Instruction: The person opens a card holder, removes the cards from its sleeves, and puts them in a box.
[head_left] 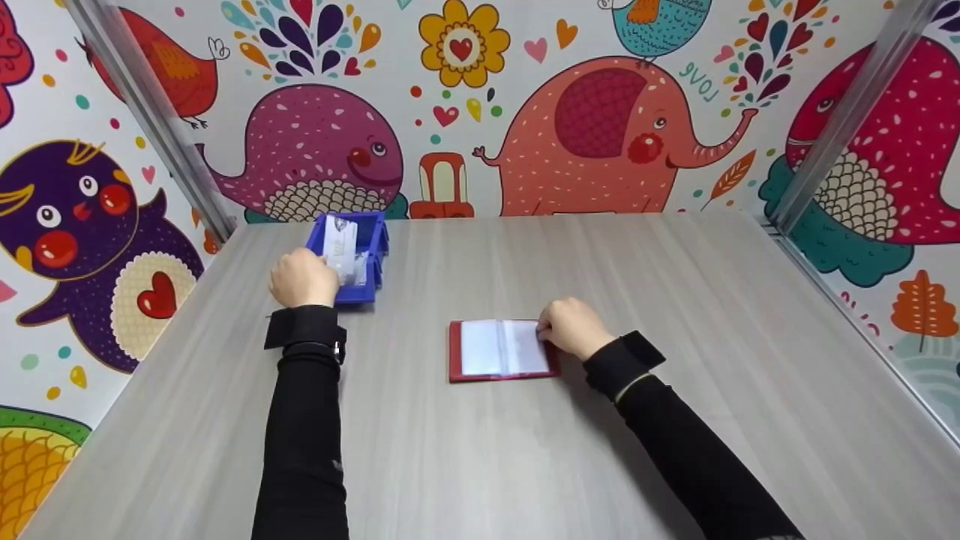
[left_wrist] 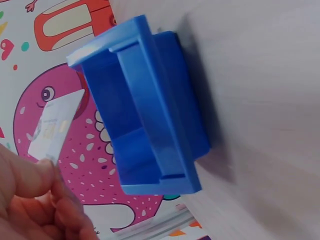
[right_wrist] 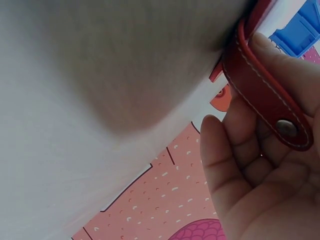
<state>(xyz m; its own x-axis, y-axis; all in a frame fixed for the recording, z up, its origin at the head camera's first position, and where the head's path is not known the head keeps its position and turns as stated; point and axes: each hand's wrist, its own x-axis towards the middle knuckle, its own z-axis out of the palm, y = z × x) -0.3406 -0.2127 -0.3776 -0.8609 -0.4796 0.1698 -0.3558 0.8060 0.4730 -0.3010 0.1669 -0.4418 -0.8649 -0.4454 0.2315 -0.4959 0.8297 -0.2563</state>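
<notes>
My left hand pinches a white card between thumb and fingers, by the left side of the blue bin. In the left wrist view the card stands clear of the bin's wall. A red card holder lies spread on the table, its clear plastic sleeves showing. At the holder's right edge, my right hand grips the cover with thumb and curled fingers. The right wrist view shows its strap with a metal snap lying across that hand; some fingertips are hidden.
The pale wood-grain table reaches back to a printed cartoon wall. Metal frame posts rise at both back corners. The blue bin stands at the back left, near the wall.
</notes>
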